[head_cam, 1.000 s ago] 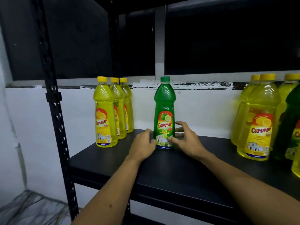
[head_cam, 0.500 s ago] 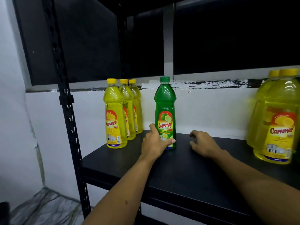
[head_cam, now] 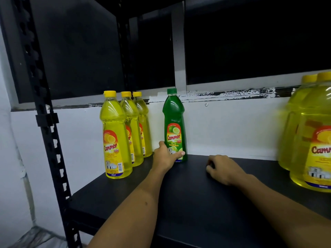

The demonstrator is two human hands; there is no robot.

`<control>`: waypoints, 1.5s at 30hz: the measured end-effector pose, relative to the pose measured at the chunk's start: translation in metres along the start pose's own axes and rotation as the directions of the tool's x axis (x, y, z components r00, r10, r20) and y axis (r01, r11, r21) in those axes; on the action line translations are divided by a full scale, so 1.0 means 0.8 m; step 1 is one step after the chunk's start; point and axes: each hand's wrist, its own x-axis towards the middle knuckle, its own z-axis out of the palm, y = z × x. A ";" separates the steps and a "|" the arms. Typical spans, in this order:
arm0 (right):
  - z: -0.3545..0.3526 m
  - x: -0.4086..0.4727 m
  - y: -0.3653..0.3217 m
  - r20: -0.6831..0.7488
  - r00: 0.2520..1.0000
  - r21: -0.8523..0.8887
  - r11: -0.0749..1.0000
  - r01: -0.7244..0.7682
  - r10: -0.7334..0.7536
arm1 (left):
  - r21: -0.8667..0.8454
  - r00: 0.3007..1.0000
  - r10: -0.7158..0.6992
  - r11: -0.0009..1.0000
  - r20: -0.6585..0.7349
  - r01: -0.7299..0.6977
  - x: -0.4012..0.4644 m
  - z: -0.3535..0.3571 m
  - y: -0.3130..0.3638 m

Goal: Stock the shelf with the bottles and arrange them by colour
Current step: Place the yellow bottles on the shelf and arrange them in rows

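The green bottle (head_cam: 174, 126) stands upright at the back of the black shelf (head_cam: 179, 203). The left hand (head_cam: 166, 156) grips its base, thumb across the label. To its right the right hand (head_cam: 222, 169) rests with curled fingers, holding nothing. Three yellow bottles (head_cam: 116, 136) line up to its left.

Right hand off, green bottle pushed back

The right hand (head_cam: 222, 169) has let go of the green lime bottle (head_cam: 174, 122) and now rests, fingers curled, on the black shelf (head_cam: 188, 203) to its right. Only the left hand (head_cam: 165, 156) grips the base, and the bottle stands farther back, level with the rearmost yellow bottle (head_cam: 143, 126)
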 end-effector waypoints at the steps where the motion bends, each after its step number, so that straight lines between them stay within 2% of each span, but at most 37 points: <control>1: 0.000 0.000 0.000 -0.003 1.000 0.001 1.000 -0.002 0.002 | 0.001 1.000 0.005 1.000 0.005 -0.005 0.003 0.003 0.001; 16: 0.001 -0.001 0.001 -0.014 0.999 0.014 0.999 0.032 -0.032 | 0.040 0.999 0.020 0.999 0.036 -0.021 0.003 0.010 0.008; 20: -0.003 -0.008 0.006 -0.014 1.000 0.052 0.998 0.021 -0.020 | 0.133 0.997 0.008 0.991 0.079 -0.019 -0.009 0.012 0.010; 23: -0.008 -0.017 0.008 -0.020 1.000 0.084 0.996 -0.013 0.015 | 0.217 0.998 0.020 0.976 0.059 -0.032 -0.023 0.009 0.014; 26: -0.014 -0.025 0.008 -0.018 0.999 0.126 0.991 -0.040 0.043 | 0.382 0.997 0.057 0.921 0.051 -0.072 -0.043 0.001 0.014; 28: -0.024 -0.044 0.012 -0.024 0.997 0.157 0.985 -0.074 0.078 | 0.524 0.983 0.118 0.834 0.139 -0.174 -0.066 -0.001 0.023; 30: -0.034 -0.066 0.022 -0.041 0.992 0.179 0.977 -0.114 0.123 | 0.570 0.953 0.180 0.768 0.242 -0.290 -0.092 0.002 0.035; 33: -0.047 -0.103 0.036 -0.089 0.979 0.188 0.968 -0.164 0.183 | 0.532 0.916 0.229 0.756 0.330 -0.381 -0.124 0.008 0.057; 41: -0.084 -0.201 0.064 -0.244 0.932 0.220 0.951 -0.217 0.269 | 0.398 0.834 0.329 0.761 0.443 -0.512 -0.201 0.056 0.126; 43: -0.097 -0.226 0.075 -0.331 0.896 0.213 0.949 -0.234 0.296 | 0.370 0.815 0.347 0.759 0.465 -0.535 -0.215 0.073 0.143; 45: -0.114 -0.252 0.089 -0.487 0.814 0.203 0.948 -0.247 0.316 | 0.338 0.794 0.358 0.762 0.492 -0.553 -0.224 0.088 0.157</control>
